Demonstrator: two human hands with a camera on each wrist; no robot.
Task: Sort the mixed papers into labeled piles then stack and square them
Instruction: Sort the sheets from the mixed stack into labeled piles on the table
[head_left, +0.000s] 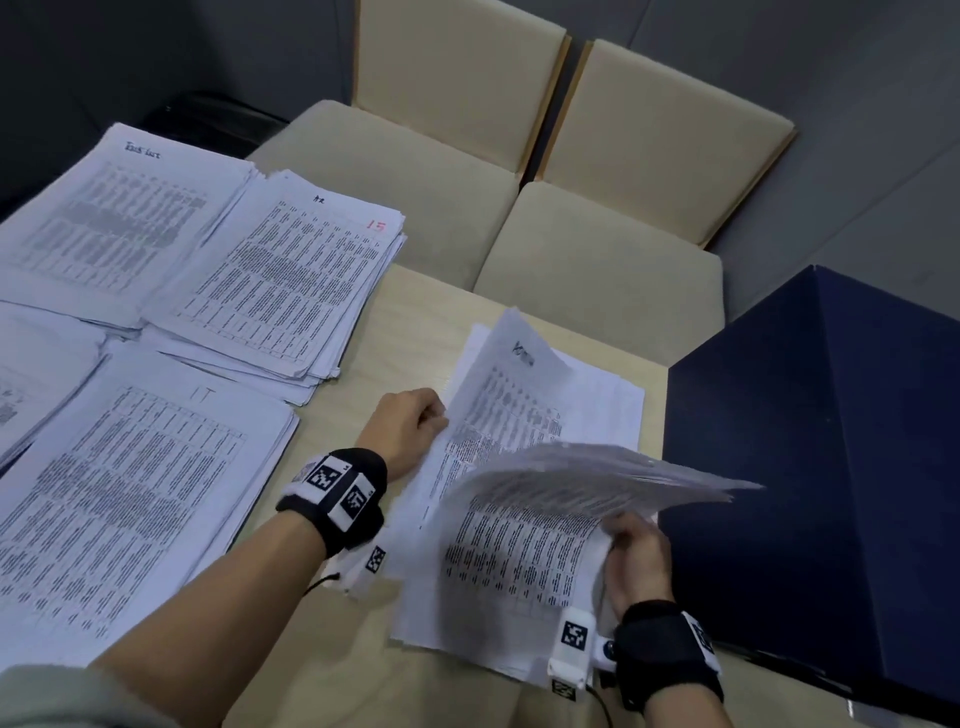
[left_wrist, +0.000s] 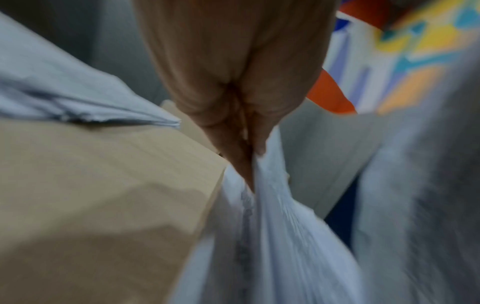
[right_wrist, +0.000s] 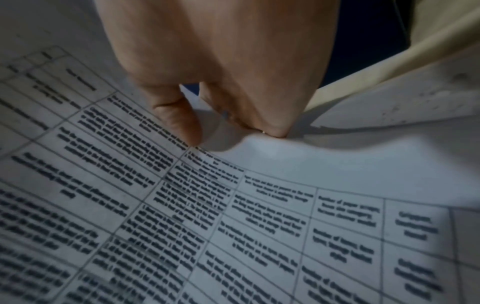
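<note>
Sorted paper piles lie on the left of the table (head_left: 415, 322): one with a handwritten heading (head_left: 119, 218), one marked with a red "15" (head_left: 291, 280), and one labelled "IT" (head_left: 135, 483). The mixed pile (head_left: 602, 400) lies in the middle. My left hand (head_left: 436, 415) pinches the left edge of a printed sheet (head_left: 509, 395) that stands tilted up off this pile; the pinch (left_wrist: 253, 154) also shows in the left wrist view. My right hand (head_left: 618, 530) grips a curled bundle of sheets (head_left: 545, 519) lifted above the pile, thumb (right_wrist: 182, 123) on top of the bundle (right_wrist: 233, 226).
A large navy box (head_left: 831, 467) stands close on the right, touching the table's edge beside my right hand. Beige chairs (head_left: 597, 270) sit beyond the far edge. Part of another paper pile (head_left: 31, 374) shows at far left. Bare wood lies between the piles.
</note>
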